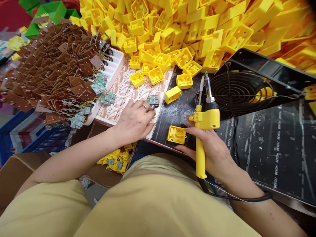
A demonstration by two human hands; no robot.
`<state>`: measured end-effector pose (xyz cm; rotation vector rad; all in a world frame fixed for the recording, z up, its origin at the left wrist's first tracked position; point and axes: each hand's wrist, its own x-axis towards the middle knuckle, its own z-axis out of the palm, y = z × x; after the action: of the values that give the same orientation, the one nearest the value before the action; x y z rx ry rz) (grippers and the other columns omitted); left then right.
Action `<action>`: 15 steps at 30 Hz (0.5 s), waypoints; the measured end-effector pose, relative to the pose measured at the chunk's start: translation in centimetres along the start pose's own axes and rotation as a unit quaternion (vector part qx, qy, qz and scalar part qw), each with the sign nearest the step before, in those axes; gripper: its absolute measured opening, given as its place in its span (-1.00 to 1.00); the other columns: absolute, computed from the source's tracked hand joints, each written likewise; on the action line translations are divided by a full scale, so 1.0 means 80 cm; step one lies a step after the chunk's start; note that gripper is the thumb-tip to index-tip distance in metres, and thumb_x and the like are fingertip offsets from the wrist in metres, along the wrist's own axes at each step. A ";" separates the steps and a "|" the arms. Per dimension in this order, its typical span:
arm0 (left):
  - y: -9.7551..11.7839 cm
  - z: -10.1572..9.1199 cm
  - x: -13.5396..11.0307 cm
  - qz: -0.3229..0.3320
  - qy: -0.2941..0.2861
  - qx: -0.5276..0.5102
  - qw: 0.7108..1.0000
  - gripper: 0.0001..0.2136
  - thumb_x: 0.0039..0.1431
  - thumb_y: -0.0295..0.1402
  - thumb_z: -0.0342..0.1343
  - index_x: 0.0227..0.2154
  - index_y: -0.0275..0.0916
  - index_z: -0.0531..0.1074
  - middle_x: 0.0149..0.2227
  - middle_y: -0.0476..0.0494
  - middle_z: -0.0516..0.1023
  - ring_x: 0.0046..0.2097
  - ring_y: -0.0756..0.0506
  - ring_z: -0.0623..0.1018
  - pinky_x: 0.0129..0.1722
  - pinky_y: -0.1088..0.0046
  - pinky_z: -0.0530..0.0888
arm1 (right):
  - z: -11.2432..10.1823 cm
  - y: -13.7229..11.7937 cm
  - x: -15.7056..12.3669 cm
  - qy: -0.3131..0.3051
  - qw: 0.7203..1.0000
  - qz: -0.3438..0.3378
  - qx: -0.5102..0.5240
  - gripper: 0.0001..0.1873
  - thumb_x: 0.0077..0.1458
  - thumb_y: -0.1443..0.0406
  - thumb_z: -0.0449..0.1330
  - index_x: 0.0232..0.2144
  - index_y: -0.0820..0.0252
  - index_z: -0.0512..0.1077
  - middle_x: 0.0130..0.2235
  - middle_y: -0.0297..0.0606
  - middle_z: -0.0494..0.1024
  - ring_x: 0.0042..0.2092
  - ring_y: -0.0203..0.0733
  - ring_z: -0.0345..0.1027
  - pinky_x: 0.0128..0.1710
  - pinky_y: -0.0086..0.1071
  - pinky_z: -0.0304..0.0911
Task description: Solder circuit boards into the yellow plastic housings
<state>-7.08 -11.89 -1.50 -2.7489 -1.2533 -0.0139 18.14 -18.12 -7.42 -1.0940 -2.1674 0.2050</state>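
Note:
My right hand (212,149) is closed around a yellow soldering iron (204,128), its metal tip pointing up and away. A small yellow plastic case (176,134) lies just left of that hand, with the fingertips touching it. My left hand (134,120), a ring on one finger, lies palm down on the printed sheet (128,86). Its fingertips rest on a small green circuit board (153,99) with wires. What the fingers pinch is partly hidden.
A huge heap of yellow plastic housings (187,26) fills the back. A pile of brown circuit boards (49,65) lies at the left beside a white tray (116,64). A black fan (237,92) sits at the right. Green bins (49,13) stand at the far left.

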 end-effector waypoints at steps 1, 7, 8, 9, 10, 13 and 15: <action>0.001 0.003 0.003 -0.005 -0.012 0.010 1.000 -0.76 0.21 -0.28 0.04 -0.24 -0.31 0.54 -0.22 -0.30 0.56 -0.09 -0.32 0.48 -0.18 0.12 0.41 | 0.000 0.000 -0.001 0.000 1.000 0.002 0.003 -0.53 0.16 0.14 0.28 0.06 0.09 0.25 -0.21 -0.22 0.52 -0.19 -0.07 0.49 -0.19 -0.19 0.45; -0.005 0.020 0.008 -0.049 -0.039 -0.081 0.995 -0.83 0.21 -0.36 0.06 -0.35 -0.26 0.55 -0.23 -0.23 0.56 -0.06 -0.28 0.49 -0.10 0.12 0.40 | -0.002 -0.003 -0.003 -0.001 1.000 0.004 0.019 -0.54 0.17 0.19 0.27 0.06 0.12 0.24 -0.11 -0.14 0.53 -0.11 -0.04 0.49 -0.16 -0.19 0.46; -0.006 0.023 0.005 -0.052 -0.019 -0.101 0.993 -0.84 0.22 -0.36 0.07 -0.35 -0.25 0.54 -0.19 -0.23 0.57 -0.02 -0.28 0.48 -0.06 0.10 0.39 | -0.001 -0.004 -0.002 0.002 1.000 0.005 0.021 -0.55 0.17 0.22 0.27 0.06 0.11 0.24 -0.08 -0.14 0.53 -0.11 -0.06 0.49 -0.16 -0.20 0.46; -0.006 0.025 0.002 -0.049 0.007 -0.118 0.992 -0.85 0.22 -0.36 0.08 -0.36 -0.24 0.54 -0.13 -0.23 0.57 0.03 -0.28 0.46 -0.01 0.08 0.38 | 0.001 -0.005 -0.001 0.008 1.000 0.007 0.022 -0.56 0.17 0.25 0.27 0.06 0.10 0.24 -0.07 -0.15 0.53 -0.12 -0.08 0.49 -0.15 -0.21 0.46; -0.005 0.027 -0.001 -0.040 0.034 -0.135 0.989 -0.85 0.22 -0.37 0.08 -0.37 -0.24 0.54 -0.06 -0.23 0.57 0.08 -0.28 0.44 0.04 0.06 0.35 | 0.004 -0.006 0.001 0.015 1.000 0.009 0.022 -0.55 0.17 0.28 0.27 0.06 0.09 0.24 -0.08 -0.16 0.54 -0.13 -0.10 0.50 -0.14 -0.22 0.46; 0.000 0.030 -0.006 -0.008 0.078 -0.201 0.976 -0.85 0.27 -0.38 0.05 -0.36 -0.21 0.51 -0.02 -0.18 0.59 0.16 -0.22 0.42 0.18 0.04 0.26 | 0.012 -0.012 0.010 0.032 0.999 0.013 0.017 -0.49 0.13 0.23 0.32 0.08 0.09 0.26 -0.13 -0.19 0.56 -0.13 -0.08 0.50 -0.09 -0.20 0.45; 0.004 0.030 -0.004 -0.018 0.069 -0.258 0.964 -0.85 0.28 -0.39 0.04 -0.36 -0.21 0.49 -0.14 -0.11 0.64 0.09 -0.14 0.50 0.26 0.06 0.17 | 0.009 -0.018 0.016 0.050 0.999 0.014 0.011 -0.47 0.10 0.20 0.34 0.07 0.09 0.28 -0.11 -0.18 0.57 -0.09 -0.06 0.50 -0.07 -0.20 0.45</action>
<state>-7.15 -12.05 -3.89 -3.0685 -1.4247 -0.6092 16.27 -17.95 -6.71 -1.0997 -2.0564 0.1833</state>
